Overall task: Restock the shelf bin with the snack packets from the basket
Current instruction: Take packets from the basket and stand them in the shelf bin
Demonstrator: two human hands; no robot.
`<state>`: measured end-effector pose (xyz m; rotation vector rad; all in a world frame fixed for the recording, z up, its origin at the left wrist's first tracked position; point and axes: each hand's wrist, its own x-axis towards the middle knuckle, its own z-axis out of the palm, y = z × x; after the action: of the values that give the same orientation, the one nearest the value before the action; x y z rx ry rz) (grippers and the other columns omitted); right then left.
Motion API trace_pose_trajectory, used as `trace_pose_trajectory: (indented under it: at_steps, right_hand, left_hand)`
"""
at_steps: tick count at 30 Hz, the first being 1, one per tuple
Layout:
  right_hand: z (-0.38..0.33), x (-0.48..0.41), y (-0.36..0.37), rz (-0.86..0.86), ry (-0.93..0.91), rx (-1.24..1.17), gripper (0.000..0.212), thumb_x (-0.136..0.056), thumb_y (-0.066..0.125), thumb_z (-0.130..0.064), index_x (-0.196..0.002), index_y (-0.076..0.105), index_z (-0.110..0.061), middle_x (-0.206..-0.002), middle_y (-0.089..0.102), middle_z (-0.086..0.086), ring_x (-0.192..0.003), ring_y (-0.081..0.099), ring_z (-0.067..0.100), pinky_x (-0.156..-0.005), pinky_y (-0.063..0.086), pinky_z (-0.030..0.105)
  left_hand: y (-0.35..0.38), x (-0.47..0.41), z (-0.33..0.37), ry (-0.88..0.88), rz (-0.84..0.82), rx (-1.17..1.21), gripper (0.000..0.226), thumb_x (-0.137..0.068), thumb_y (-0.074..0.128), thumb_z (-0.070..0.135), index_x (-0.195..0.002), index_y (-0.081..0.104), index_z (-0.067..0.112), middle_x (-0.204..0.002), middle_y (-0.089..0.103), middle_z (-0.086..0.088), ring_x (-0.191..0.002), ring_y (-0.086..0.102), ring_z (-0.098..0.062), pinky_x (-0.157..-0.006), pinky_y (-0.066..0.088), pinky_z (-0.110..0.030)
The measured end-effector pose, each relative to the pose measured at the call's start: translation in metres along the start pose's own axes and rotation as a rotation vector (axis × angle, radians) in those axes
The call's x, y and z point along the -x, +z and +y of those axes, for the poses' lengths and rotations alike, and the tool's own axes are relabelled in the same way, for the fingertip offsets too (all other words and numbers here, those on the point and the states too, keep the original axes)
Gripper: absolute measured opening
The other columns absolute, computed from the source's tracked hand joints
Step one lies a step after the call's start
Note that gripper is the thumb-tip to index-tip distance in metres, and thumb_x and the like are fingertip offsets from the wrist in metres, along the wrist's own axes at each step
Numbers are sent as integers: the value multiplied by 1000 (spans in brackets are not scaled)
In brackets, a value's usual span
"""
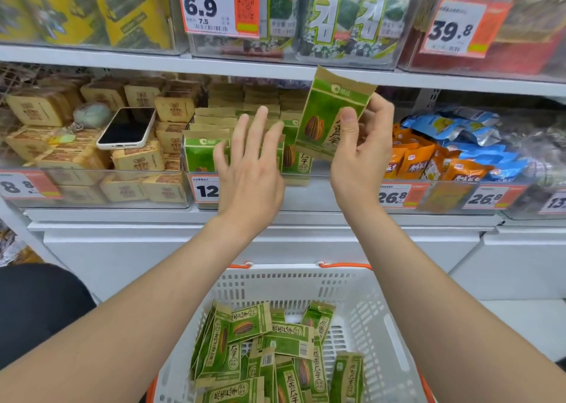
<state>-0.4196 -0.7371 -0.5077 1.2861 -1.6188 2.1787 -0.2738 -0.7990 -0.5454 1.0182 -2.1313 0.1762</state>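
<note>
Holding one green packet (332,117), right hand (361,148) nears the packet-filled bin (245,176); left hand (249,163) spread wide.

Left hand (249,163): raised, palm forward, fingers (256,127) spread and empty. Right hand (360,154): raised, thumb and fingers pinching a packet (329,114). Both forearms bare, extended forward.

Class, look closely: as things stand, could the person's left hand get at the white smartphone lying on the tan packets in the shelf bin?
Probably yes. The open left hand is empty and hovers just right of the white smartphone, which lies exposed on top of the tan packets. Nothing covers it, and the clear bin's front wall sits below it.
</note>
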Motion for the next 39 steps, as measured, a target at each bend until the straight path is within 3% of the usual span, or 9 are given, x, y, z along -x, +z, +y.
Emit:
trace_pose_trajectory:
  at_steps: [4, 10, 17, 21, 25, 27, 30, 34, 39]
  right_hand:
    - [34, -10, 7, -139, 47, 236, 18, -106, 58, -28, -122, 58, -22, -103, 72, -12, -93, 69, 7, -81, 57, 46]
    - [50, -26, 29, -457, 315, 621, 24, -105, 59, -27, -123, 56, -12, -114, 68, 12, -112, 58, 36, -77, 37, 35]
    - [46, -31, 44, -601, 475, 709, 71, -83, 85, -30, -134, 40, -9, -128, 60, 14, -115, 62, 34, -83, 52, 39]
    - [49, -31, 45, -634, 482, 769, 52, -79, 83, -45, -118, 64, -16, -112, 68, 7, -104, 67, 30, -77, 53, 35]
    - [43, -30, 36, -616, 438, 878, 50, -80, 78, -61, -105, 67, -19, -97, 64, 2, -95, 66, 30, -74, 53, 36]
    - [35, -26, 29, -588, 383, 953, 46, -86, 75, -57, -101, 61, -15, -90, 55, 2, -93, 63, 33, -71, 48, 36]
    - [30, -13, 23, -463, 156, 1004, 29, -94, 65, -38, -102, 57, -11, -102, 61, 11, -100, 62, 38, -73, 45, 40]
    - [34, 18, 16, -329, -290, 797, 14, -86, 56, -20, -98, 57, -14, -91, 61, 6, -84, 55, 29, -71, 43, 42]
    - [48, 89, 9, -558, -304, 698, 10, -83, 59, -20, -92, 61, -15, -61, 61, 3, -52, 51, 31, -50, 27, 30]
  left_hand:
    - [9, -4, -11, -38, -90, -51, 84, -95, 61, 38, -166, 22, 17, -177, 10, -3, -162, 8, -29, -120, 17, -66]
    - [16, -6, -15, -9, -103, -130, 79, -97, 62, 42, -163, 27, 17, -174, 18, -4, -162, 12, -32, -118, 20, -68]
    - [17, -6, -19, 8, -97, -145, 79, -96, 68, 42, -162, 30, 17, -172, 24, -4, -161, 14, -31, -115, 22, -67]
    - [15, -4, -19, 21, -67, -102, 81, -96, 69, 39, -163, 29, 16, -175, 17, -5, -162, 12, -30, -117, 21, -67]
    - [13, 4, -22, 60, 23, -78, 74, -93, 75, 26, -157, 39, 13, -172, 24, -10, -161, 18, -31, -120, 21, -61]
    - [13, 7, -25, 139, 129, -74, 56, -89, 75, 18, -141, 54, 13, -155, 45, -14, -147, 38, -37, -114, 30, -54]
    - [12, 12, -30, 330, 243, -67, 13, -92, 67, 13, -104, 63, 11, -109, 58, -12, -99, 51, -35, -83, 40, -44]
    - [21, 29, -41, 454, -98, -42, 16, -93, 65, 25, -89, 55, 13, -75, 58, -5, -68, 56, -34, -59, 36, -39]
    - [33, 56, -52, 292, -732, -221, 24, -101, 46, 39, -98, 63, 21, -86, 70, -2, -80, 67, -33, -60, 43, -35]
